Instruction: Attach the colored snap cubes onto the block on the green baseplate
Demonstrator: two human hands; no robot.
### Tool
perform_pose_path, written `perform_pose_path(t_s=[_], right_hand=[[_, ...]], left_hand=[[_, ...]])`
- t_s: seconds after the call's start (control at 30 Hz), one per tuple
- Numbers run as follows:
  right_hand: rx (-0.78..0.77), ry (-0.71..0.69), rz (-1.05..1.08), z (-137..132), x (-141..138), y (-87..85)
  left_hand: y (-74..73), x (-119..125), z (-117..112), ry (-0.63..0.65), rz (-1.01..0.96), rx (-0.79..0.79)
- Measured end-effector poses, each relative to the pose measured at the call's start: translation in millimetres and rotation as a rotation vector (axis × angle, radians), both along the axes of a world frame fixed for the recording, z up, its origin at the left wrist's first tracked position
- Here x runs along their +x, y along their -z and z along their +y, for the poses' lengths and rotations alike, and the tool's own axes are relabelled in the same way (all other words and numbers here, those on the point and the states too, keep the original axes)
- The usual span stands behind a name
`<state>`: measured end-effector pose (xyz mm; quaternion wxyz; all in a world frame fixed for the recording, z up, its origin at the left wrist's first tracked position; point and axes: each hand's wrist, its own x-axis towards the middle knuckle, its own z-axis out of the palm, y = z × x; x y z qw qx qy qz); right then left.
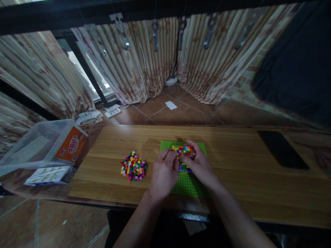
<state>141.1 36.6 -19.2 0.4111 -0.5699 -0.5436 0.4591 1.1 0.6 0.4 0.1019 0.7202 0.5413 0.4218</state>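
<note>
A green studded baseplate (190, 182) lies flat on the wooden table (232, 162). A patch of small coloured bricks (185, 151) covers its far middle part. My left hand (163, 174) rests on the plate's left side with fingers curled and tips pinched at the patch's left edge. My right hand (198, 163) lies over the patch's right side, fingers bent onto the bricks. What sits between the fingertips is too small to make out. A loose pile of coloured bricks (133, 166) lies on the table left of my left hand.
A clear plastic bin (38, 143) holding an orange box (70, 146) stands at the table's left end, with a white carton (48, 175) in front. A black phone (283, 148) lies at the right. Curtains and tiled floor lie beyond.
</note>
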Motion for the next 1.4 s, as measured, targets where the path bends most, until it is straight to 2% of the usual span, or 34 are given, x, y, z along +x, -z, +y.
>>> perform_pose_path(t_s=[0.37, 0.6, 0.73, 0.97, 1.07, 1.17, 1.27, 1.4], right_hand=[[-0.036, 0.071, 0.018, 0, -6, -3.9], [-0.023, 0.059, -0.016, -2, -9, -9.8], [0.019, 0.022, -0.049, -4, -3, -6.2], [0.007, 0.015, 0.043, -2, 3, 2.7], [-0.005, 0.031, 0.035, -1, 3, 5.2], [-0.024, 0.043, 0.027, -1, 3, 7.4], [-0.039, 0.049, 0.035, 0, 3, 7.9], [-0.037, 0.06, 0.033, 1, 3, 6.9]], left_hand=[[-2.5, 3, -2, -0.038, -0.021, -0.063], [-1.7, 3, -2, -0.048, -0.025, -0.075], [-2.1, 1, 0, -0.021, -0.068, -0.071], [-5.4, -10, 0, 0.034, -0.155, -0.103], [-5.9, -22, 4, 0.004, -0.137, -0.082], [-4.1, -45, 9, -0.061, -0.095, -0.109], [-2.4, -76, 11, -0.119, 0.034, -0.217], [-6.5, -109, 6, -0.128, 0.195, -0.389]])
